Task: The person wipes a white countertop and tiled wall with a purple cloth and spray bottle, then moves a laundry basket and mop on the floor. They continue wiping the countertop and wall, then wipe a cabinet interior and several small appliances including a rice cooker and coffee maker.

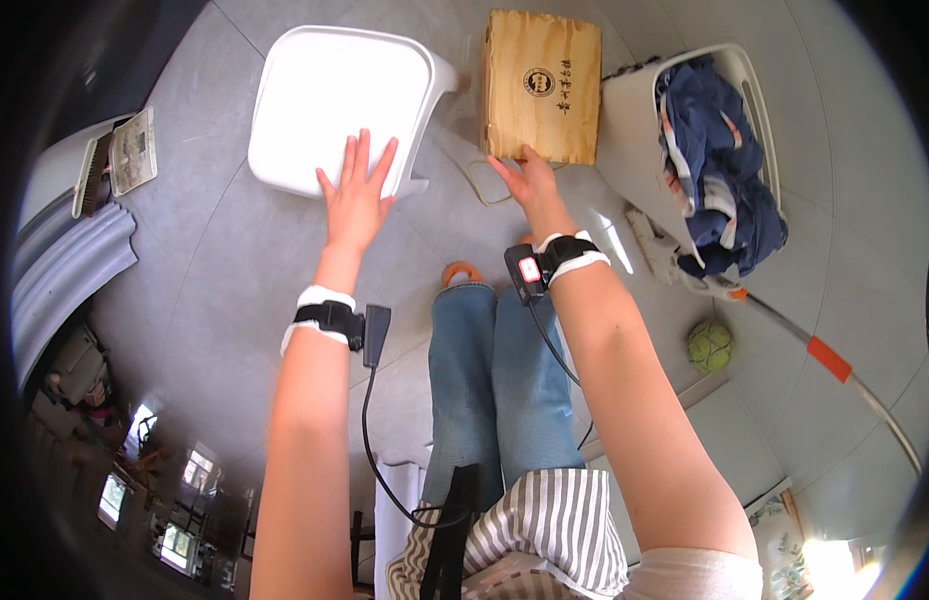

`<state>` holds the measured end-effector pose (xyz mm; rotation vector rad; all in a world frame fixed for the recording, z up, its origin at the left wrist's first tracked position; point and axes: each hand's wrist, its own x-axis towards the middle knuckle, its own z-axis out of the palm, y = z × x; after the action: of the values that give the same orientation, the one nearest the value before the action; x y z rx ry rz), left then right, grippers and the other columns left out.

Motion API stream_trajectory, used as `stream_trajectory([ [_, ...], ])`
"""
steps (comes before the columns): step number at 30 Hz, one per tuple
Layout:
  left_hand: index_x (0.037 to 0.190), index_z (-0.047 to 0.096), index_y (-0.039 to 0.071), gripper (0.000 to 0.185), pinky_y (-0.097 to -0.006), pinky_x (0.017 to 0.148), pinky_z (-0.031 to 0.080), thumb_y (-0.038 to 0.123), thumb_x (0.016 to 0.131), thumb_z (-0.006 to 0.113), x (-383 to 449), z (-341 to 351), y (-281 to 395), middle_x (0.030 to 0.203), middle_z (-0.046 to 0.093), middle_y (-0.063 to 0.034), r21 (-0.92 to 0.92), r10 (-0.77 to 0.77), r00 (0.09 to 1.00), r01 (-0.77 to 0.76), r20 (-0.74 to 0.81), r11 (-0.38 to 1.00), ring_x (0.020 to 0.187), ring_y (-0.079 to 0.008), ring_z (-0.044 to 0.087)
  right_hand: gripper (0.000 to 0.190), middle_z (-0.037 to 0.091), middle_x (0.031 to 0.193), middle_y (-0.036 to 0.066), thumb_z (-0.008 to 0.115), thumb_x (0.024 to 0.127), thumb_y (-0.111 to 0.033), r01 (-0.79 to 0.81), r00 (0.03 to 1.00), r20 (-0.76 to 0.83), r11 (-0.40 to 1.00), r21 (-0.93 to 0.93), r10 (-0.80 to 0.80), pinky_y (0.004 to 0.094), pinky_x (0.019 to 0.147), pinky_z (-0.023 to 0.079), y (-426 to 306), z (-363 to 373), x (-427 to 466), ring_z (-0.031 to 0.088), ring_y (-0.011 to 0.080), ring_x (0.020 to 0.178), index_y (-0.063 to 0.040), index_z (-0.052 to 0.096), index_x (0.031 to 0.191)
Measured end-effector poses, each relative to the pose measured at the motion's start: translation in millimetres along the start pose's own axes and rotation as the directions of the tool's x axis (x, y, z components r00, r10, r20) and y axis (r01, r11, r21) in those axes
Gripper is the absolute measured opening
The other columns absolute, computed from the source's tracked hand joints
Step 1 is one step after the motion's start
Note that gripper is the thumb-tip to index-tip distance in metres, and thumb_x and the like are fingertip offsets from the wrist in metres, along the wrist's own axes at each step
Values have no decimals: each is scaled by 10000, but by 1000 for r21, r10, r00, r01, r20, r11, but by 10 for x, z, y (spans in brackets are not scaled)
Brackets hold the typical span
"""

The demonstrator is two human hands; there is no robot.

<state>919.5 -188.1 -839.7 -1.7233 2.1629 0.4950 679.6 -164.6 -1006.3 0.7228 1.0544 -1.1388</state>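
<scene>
My left hand [357, 199] rests with spread fingers on the near part of a white plastic stool [337, 97], pressing flat on its top. My right hand [538, 187] is at the near edge of a pale wooden box [543, 82] that bears dark printing and a round emblem. Its fingers grip that edge, while the thumb side points left; the fingers' undersides are hidden. From beneath the box a loop of thin cord [479, 191] shows beside my right hand. Box and stool stand apart, with the stool to the left.
Right of the box, a white laundry basket [622, 142] holds dark blue clothes [712, 150]. Near it lie a mop with a metal pole [791, 326] and a green ball [710, 347]. At left are a brush [93, 176] and dustpan [134, 154]. Cables hang from my wrist straps.
</scene>
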Motion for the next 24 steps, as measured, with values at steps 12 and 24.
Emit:
stream_trajectory([
  [12, 1451, 410, 316, 859, -693, 1102, 97, -2, 721, 733, 77, -192, 49, 1599, 180, -80, -191, -65, 996, 75, 56, 979, 1463, -289, 206, 585, 307, 1408, 148, 519, 906, -249, 17, 999, -51, 999, -38, -19, 624, 988, 393, -1278, 1536, 1152, 413, 439, 1226, -106, 285, 1423],
  [24, 1503, 308, 283, 951, -708, 1088, 121, 110, 697, 782, 194, -425, 168, 1608, 101, -129, -151, -47, 977, 79, 210, 985, 1480, -330, 119, 606, 397, 1474, 105, 386, 889, -522, 140, 975, -150, 978, -156, -164, 608, 1040, 317, -2173, 2024, 689, 359, 343, 1343, -189, 440, 1392],
])
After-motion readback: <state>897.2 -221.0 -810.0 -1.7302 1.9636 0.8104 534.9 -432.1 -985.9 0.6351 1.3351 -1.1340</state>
